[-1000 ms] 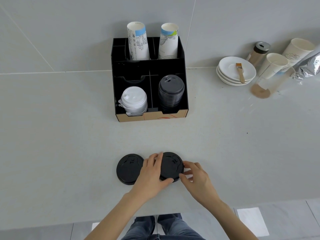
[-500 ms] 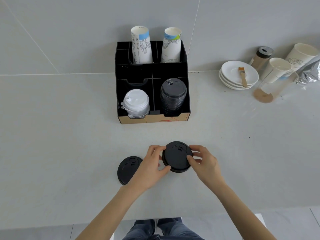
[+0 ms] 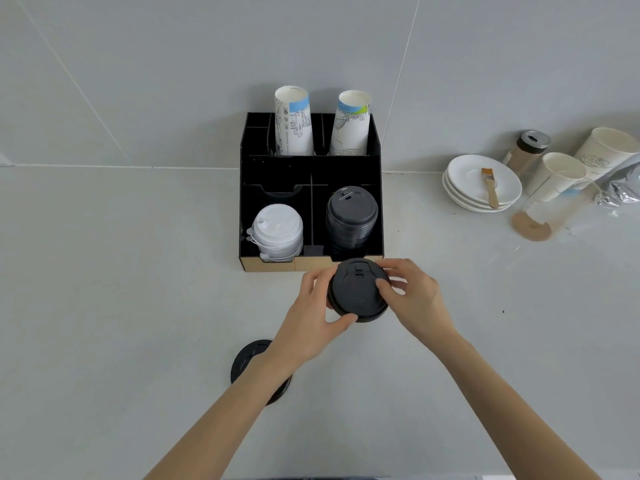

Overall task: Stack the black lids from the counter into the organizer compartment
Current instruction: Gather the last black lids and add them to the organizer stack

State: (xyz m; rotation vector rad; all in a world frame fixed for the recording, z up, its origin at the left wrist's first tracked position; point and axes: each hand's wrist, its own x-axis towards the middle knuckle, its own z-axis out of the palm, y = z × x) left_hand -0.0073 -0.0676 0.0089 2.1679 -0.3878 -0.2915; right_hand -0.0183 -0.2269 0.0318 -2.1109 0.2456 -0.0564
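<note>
Both hands hold one black lid [image 3: 356, 291] in the air just in front of the black organizer [image 3: 249, 209]. My left hand [image 3: 311, 317] grips its left and near rim; my right hand [image 3: 414, 296] grips its right rim. A stack of black lids [image 3: 351, 220] fills the organizer's front right compartment, directly beyond the held lid. Another black lid [image 3: 246, 358] lies flat on the counter, partly hidden under my left forearm.
White lids [image 3: 277, 232] fill the front left compartment, and two paper cups [image 3: 294, 123] stand in the back row. At the right are stacked white saucers [image 3: 481, 183] with a small brush, more paper cups [image 3: 557, 174], a shaker jar [image 3: 526, 150] and a foil bag [image 3: 623, 185].
Both hands lifted the black lid off the counter and carried it away from me toward the organizer's front edge. The other lid stayed in place.
</note>
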